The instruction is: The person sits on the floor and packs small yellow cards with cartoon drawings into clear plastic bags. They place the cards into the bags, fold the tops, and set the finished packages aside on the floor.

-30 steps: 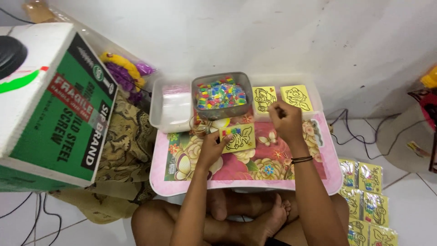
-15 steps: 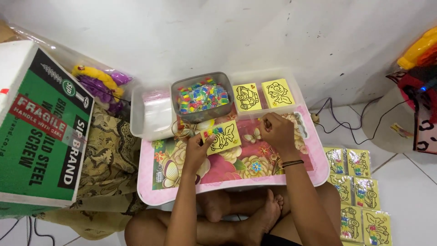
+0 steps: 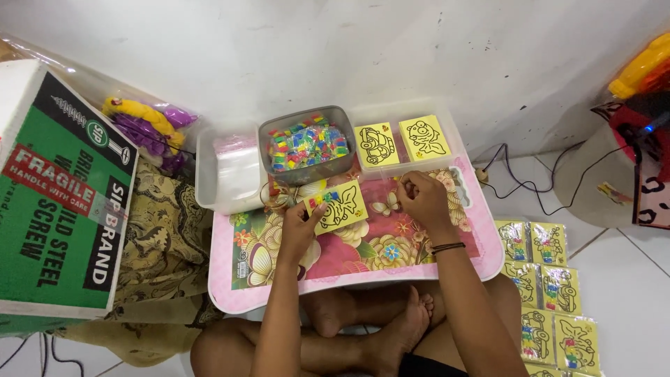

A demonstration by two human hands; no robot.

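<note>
My left hand holds a small yellow card with a black outline drawing and a strip of coloured bits along its top left edge. The card rests tilted on a pink flowered lap table. My right hand hovers just right of the card with its fingers curled together; whether it pinches anything is too small to tell. Just behind the card stands a grey tub full of small coloured pieces. Two more yellow outline cards lie in a clear tray at the table's back right.
A clear plastic box sits left of the grey tub. A large green and white carton stands at the left over patterned cloth. Several wrapped yellow cards lie on the floor at the right, near a black cable.
The view has shifted and closed in. My right hand has come down from near the back tray to beside the card. My left hand keeps hold of the card.
</note>
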